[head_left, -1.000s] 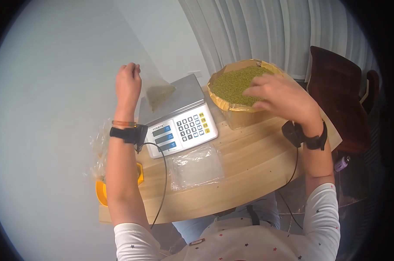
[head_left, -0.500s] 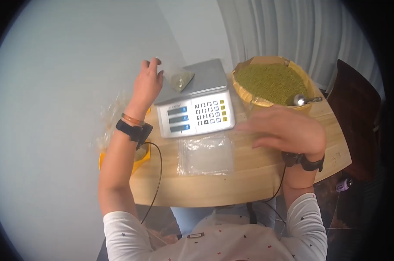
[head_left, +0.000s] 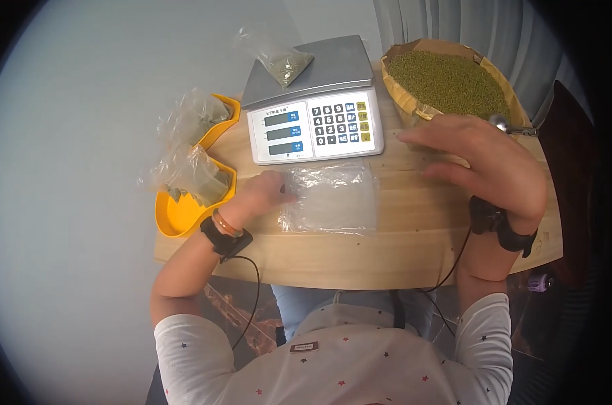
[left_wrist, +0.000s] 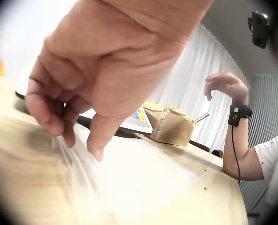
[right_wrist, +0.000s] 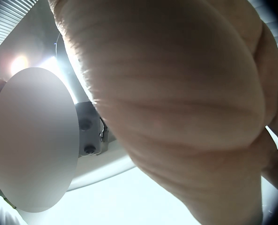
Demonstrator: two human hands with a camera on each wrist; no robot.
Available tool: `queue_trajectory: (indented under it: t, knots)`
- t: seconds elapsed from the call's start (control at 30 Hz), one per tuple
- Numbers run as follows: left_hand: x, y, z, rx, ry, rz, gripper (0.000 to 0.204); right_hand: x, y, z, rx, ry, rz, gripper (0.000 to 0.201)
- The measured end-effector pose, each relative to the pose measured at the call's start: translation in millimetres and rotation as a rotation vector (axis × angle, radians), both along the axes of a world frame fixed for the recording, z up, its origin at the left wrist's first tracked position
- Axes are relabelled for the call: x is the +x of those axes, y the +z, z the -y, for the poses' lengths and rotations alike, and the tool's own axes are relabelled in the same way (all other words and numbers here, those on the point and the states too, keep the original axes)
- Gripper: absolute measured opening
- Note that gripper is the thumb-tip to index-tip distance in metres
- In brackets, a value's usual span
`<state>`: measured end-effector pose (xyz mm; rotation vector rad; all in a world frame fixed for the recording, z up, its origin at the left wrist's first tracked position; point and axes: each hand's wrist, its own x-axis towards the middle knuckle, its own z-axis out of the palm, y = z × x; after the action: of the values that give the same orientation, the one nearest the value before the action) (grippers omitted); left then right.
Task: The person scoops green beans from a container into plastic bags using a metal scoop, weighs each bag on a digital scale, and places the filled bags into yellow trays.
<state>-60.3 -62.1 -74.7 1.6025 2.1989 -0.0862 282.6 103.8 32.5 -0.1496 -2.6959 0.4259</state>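
Observation:
A flat stack of clear plastic bags (head_left: 329, 202) lies on the table in front of the scale. My left hand (head_left: 255, 196) is at its left edge; in the left wrist view the thumb and fingertips are apart, right at the crinkled plastic. On the steel pan of the digital scale (head_left: 316, 128) lies a clear bag (head_left: 289, 67) with some green grains in its corner. My right hand (head_left: 481, 152) hovers, fingers loosely bent and holding nothing, in front of a cardboard box (head_left: 414, 104) full of small green grains (head_left: 451, 84). A metal scoop (head_left: 500, 123) rests at the box's near right rim.
Two yellow trays (head_left: 177, 219) stand at the table's left, bearing filled clear bags (head_left: 205, 179). A dark chair (head_left: 573, 169) is on the right, and a purple can-like object (head_left: 539, 283) is down on the floor. Cables (head_left: 255, 297) run from both wrists.
My left hand has left the bag on the scale and come back to the stack of plastic bags. My right hand has drawn back from over the grains. The head view has shifted.

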Motion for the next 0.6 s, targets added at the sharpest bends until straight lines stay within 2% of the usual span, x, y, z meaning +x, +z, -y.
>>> queue_trajectory:
  t: [0.07,0.2,0.27,0.43,0.53,0.6]
  knots:
    - [-2.2,-10.6,4.9,0.165,-0.054,0.014,0.032,-0.9,-3.2,-1.4,0.003,0.001,-0.001,0.039]
    - [5.9,-6.9,8.9,0.274,-0.049,0.051,0.023,-2.6,-9.9,-1.9,0.02,-0.003,0.003,0.038]
    - [14.5,2.6,9.6,0.43,-0.019,0.18,0.017,-7.6,-14.1,-2.3,0.009,-0.001,0.028,0.038]
    - [32.9,29.8,7.9,0.486,0.015,0.293,0.014,-32.8,-25.9,1.9,0.072,0.041,0.032,0.039]
    - [45.9,43.6,6.2,0.474,0.031,0.383,0.013,-67.3,-36.0,11.4,-0.013,0.088,-0.069,0.043]
    - [53.1,50.3,4.9,0.485,0.024,0.434,0.012,-86.6,-44.7,13.4,-0.038,0.161,-0.181,0.036]
